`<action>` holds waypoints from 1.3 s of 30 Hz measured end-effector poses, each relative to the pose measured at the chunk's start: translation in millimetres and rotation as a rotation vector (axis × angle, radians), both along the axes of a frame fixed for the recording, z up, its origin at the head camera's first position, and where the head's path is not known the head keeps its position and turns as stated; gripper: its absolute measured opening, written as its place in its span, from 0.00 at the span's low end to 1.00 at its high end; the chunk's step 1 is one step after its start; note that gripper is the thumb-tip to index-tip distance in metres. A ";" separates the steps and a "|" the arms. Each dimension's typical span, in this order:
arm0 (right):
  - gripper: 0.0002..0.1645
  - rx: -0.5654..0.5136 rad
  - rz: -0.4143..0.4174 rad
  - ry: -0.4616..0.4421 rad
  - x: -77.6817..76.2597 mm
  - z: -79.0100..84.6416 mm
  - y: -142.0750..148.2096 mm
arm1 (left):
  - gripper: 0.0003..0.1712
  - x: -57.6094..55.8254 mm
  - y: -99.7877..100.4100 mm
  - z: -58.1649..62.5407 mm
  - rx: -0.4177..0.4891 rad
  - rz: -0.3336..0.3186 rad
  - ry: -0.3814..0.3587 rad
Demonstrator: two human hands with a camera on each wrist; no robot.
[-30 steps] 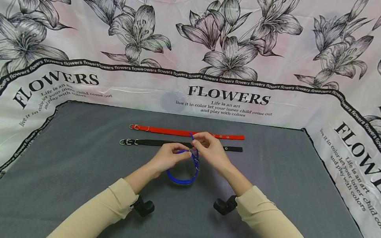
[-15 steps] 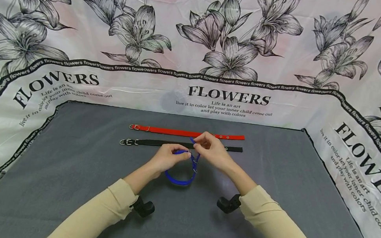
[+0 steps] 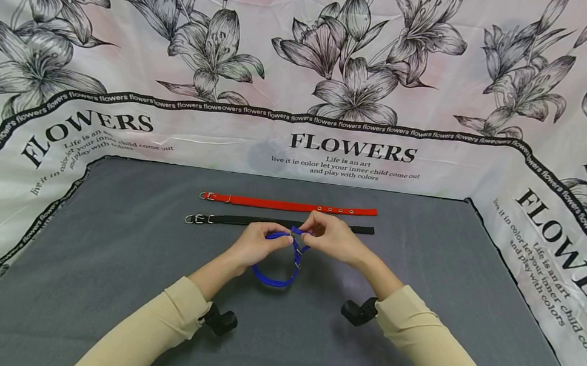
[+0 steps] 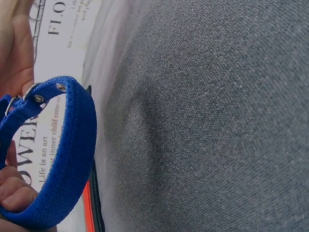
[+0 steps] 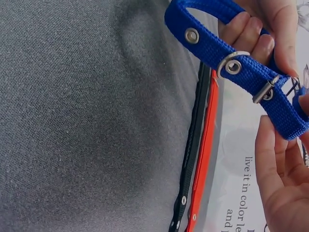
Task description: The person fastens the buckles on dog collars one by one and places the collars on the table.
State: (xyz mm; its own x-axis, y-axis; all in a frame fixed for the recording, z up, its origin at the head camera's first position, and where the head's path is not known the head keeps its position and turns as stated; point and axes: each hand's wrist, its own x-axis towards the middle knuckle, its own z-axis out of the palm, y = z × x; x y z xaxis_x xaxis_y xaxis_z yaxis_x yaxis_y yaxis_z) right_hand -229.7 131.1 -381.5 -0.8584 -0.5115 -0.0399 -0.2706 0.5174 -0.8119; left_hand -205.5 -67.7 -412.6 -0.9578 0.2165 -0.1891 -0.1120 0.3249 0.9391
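Note:
A blue collar (image 3: 274,282) with metal eyelets is bent into a loop and held up above the table. My left hand (image 3: 255,244) grips it at the top left, its curled fingers (image 5: 247,34) inside the loop in the right wrist view. My right hand (image 3: 335,239) pinches the strap close to the buckle (image 5: 265,91), where the band doubles back on itself. A D-ring (image 5: 223,67) sits around the strap beside an eyelet. The very tip of the strap is partly hidden by the right fingertips.
A black collar (image 3: 236,220) and a red collar (image 3: 274,204) lie flat and roughly parallel on the grey cloth (image 3: 273,351) behind the hands. A floral printed curtain (image 3: 351,159) borders the table at the back and sides.
My right hand has come down and slightly right, bending the strap end over at the buckle. The left hand stays nearly in place while the loop shifts a little left.

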 end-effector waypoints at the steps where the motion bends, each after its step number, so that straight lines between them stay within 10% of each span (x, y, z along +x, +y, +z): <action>1: 0.05 0.007 0.007 -0.002 -0.1 -0.1 0.3 | 0.16 0.3 0.0 0.0 0.002 -0.001 0.000; 30: 0.08 0.063 0.026 0.030 2.4 -6.3 -3.4 | 0.13 -0.5 -0.4 0.9 -0.008 0.013 0.038; 39: 0.13 -0.117 -0.066 -0.134 7.2 -0.1 -0.7 | 0.12 -0.3 -2.1 4.8 0.018 0.050 0.054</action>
